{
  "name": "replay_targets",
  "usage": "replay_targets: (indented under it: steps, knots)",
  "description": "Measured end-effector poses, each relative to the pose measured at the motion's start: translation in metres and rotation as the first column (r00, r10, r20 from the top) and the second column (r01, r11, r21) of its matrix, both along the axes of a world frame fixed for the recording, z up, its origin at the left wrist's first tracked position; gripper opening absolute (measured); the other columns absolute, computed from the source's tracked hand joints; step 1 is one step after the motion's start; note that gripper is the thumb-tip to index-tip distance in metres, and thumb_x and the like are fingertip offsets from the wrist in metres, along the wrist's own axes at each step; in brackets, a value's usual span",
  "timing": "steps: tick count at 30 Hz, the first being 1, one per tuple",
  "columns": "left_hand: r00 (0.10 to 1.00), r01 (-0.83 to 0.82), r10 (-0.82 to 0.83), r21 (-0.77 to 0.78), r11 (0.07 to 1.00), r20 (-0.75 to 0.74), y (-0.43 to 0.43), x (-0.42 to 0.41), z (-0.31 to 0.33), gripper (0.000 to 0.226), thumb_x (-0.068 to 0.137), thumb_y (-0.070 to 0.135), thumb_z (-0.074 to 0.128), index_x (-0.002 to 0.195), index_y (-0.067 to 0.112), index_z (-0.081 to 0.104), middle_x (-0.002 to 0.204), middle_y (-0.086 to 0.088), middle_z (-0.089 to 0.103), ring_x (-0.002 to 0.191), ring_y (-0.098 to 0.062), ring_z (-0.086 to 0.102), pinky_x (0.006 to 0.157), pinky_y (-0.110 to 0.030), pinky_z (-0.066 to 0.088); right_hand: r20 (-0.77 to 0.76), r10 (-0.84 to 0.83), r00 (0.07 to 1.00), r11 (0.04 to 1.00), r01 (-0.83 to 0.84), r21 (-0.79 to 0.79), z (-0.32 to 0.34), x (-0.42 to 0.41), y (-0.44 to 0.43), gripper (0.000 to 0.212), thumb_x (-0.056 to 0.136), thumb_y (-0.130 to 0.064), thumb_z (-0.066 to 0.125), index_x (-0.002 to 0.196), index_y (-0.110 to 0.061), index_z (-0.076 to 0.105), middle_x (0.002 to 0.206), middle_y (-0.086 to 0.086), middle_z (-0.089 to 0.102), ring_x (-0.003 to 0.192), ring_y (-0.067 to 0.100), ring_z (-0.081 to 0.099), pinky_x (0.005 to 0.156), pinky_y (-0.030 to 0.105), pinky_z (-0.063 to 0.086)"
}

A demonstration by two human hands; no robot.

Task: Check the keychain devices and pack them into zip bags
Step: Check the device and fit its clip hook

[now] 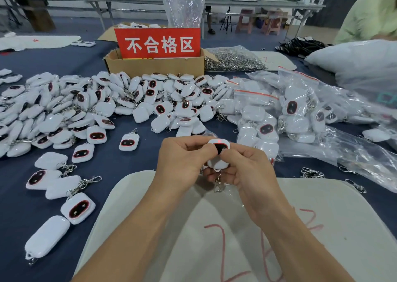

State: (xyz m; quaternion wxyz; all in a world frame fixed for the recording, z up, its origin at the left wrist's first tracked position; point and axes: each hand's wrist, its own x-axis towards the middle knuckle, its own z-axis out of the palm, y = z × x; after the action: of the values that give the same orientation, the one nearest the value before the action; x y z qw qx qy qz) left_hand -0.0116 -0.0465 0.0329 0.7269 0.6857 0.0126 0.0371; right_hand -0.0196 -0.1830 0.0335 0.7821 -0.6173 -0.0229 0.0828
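Both my hands hold one white keychain device (219, 152) with a black oval face and a small red light at its top, just above the white mat (322, 217). My left hand (182, 161) pinches its left side and my right hand (242, 170) grips its right side with the thumb on the face. Its metal clasp (218, 184) hangs down between my hands. A big heap of loose white devices (107, 101) covers the table at left and centre. Filled zip bags (285, 109) with red seals lie at right.
A cardboard box (154, 65) with a red sign (158, 43) stands behind the heap. A bag of metal clasps (233, 60) lies to its right. Another person in a light green top (369, 13) sits at the far right. Loose clasps (311, 172) lie on the blue cloth.
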Motion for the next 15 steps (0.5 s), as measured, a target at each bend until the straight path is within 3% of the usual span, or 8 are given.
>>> replay_targets:
  steps: [6,15]
  knots:
    - [0.998,0.063,-0.064,-0.052,0.997,-0.022,0.0000,0.0016,0.0008,0.021,0.073,0.023,0.073,0.090,0.018,0.085,0.064,-0.001,0.069,0.052,-0.013,0.056,0.051,-0.026,0.050,0.045,0.039,0.998,0.999,-0.040,0.027,0.0002,-0.0010,-0.0027,0.030,0.073,0.000,0.062,0.092,-0.012,0.082,0.081,0.015,0.075,0.068,0.026,0.065,0.070,0.036,0.059]
    - [0.986,0.163,-0.165,-0.155,0.974,0.001,0.0014,-0.0010,0.0035,0.015,0.090,0.004,0.068,0.097,0.003,0.081,0.059,-0.014,0.059,0.046,-0.024,0.045,0.051,-0.032,0.048,0.028,-0.035,0.999,0.998,0.033,0.055,-0.0004,-0.0018,-0.0013,0.027,0.068,-0.001,0.065,0.086,-0.011,0.081,0.075,0.019,0.073,0.060,0.029,0.061,0.057,0.034,0.054]
